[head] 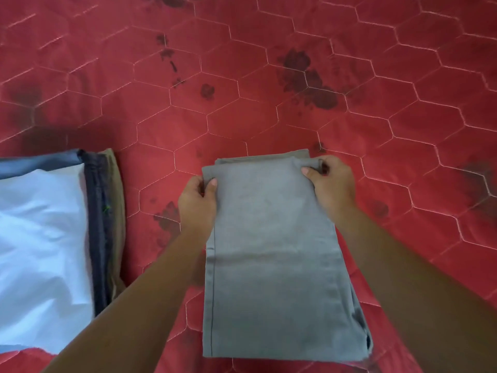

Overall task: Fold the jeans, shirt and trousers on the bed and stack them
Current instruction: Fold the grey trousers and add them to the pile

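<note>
Grey trousers (274, 265) lie folded into a long rectangle on the red bed, running from the near edge away from me. My left hand (197, 203) pinches the far left corner of the top layer, thumb on top. My right hand (330, 184) grips the far right corner the same way. To the left lies a stack: a pale blue shirt (40, 238) on top, dark jeans (96, 224) under it showing as a navy edge, and an olive garment (115, 200) at the bottom.
The red quilted bedspread (295, 90) with hexagon stitching and dark flower prints spreads out beyond the trousers and to the right. A strip of bedspread separates the trousers from the stack.
</note>
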